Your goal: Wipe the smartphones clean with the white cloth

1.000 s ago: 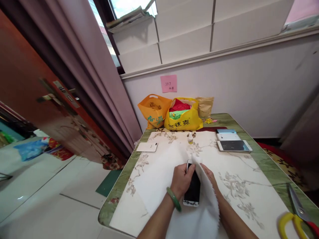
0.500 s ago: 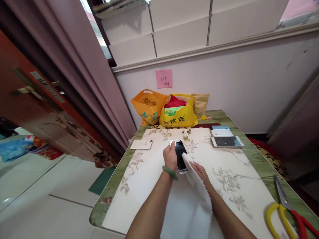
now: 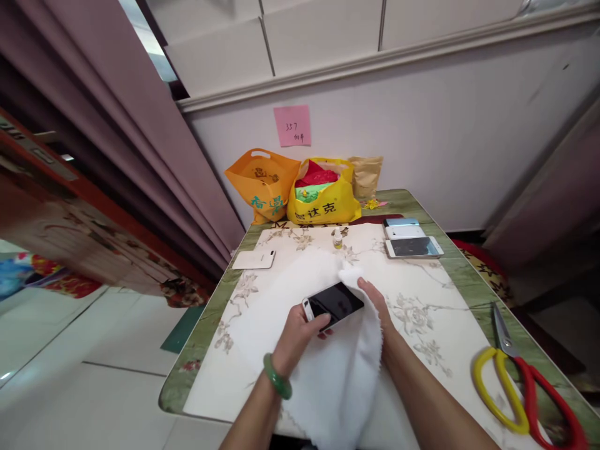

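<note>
A white-framed smartphone [image 3: 342, 299] is held tilted, screen up, over the near middle of the table [image 3: 206, 331]; its left end is gripped by the fingers of the left hand [image 3: 296, 337], thumb laid across the glass. White cloth [image 3: 344, 375] appears grasped just beside the phone's right end by the right hand [image 3: 379, 309], fingers partly hidden. Step in hand judged as wiping. For the next move, a steady left hold and cloth pressed flat to the screen are called for.
</note>
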### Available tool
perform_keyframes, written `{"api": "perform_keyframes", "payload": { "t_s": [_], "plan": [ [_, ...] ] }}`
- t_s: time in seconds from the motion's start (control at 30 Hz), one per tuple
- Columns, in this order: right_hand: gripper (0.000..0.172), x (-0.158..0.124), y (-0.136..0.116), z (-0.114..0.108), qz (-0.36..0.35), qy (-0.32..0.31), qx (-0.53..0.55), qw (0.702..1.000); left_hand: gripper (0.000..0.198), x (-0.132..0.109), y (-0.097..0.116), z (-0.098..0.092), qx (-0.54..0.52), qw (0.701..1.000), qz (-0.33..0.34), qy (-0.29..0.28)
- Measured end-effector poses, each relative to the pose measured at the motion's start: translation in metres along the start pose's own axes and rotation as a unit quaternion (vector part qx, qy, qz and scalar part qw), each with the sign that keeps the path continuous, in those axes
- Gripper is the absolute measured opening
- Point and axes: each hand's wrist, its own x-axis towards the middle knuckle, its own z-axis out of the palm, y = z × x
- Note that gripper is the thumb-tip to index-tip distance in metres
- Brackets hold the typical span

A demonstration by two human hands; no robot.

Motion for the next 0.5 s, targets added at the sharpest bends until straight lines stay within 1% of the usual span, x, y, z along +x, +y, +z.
{"api": "perform_keyframes", "payload": {
  "t_s": [0.03,0.1,0.17,0.2,0.27,0.3,0.37,0.43,0.5],
  "plan": [
    [0.049,0.001,0.000,0.000,0.013,-0.006,0.006,1.000,0.035,-0.002,0.005,-0.010,0.022,0.999,-0.013,-0.036],
    [0.047,0.002,0.003,-0.001,0.031,-0.021,-0.011,0.999,0.040,0.000,0.017,-0.027,0.088,0.991,-0.056,-0.083],
    [0.047,0.003,0.005,-0.001,0.027,-0.043,-0.051,0.997,0.043,0.007,0.027,-0.037,0.159,0.978,-0.073,-0.115],
    [0.047,0.003,0.006,-0.001,0.021,-0.057,-0.067,0.996,0.041,0.011,0.029,-0.038,0.185,0.973,-0.063,-0.126],
    [0.047,0.002,0.007,-0.001,0.009,-0.083,-0.083,0.993,0.030,0.021,0.030,-0.033,0.201,0.969,-0.015,-0.145],
    [0.047,0.001,0.008,-0.002,0.004,-0.092,-0.088,0.992,0.023,0.025,0.028,-0.027,0.188,0.970,0.014,-0.154],
    [0.048,0.001,0.010,-0.002,-0.004,-0.098,-0.097,0.990,0.022,0.032,0.020,-0.015,0.139,0.977,0.051,-0.152],
    [0.049,0.004,0.014,-0.003,-0.013,-0.094,-0.095,0.991,0.024,0.037,0.011,-0.004,0.089,0.986,0.051,-0.128],
    [0.048,0.007,0.017,-0.004,-0.021,-0.091,-0.086,0.992,0.027,0.039,0.003,0.002,0.048,0.992,0.036,-0.109]
  ]
}}
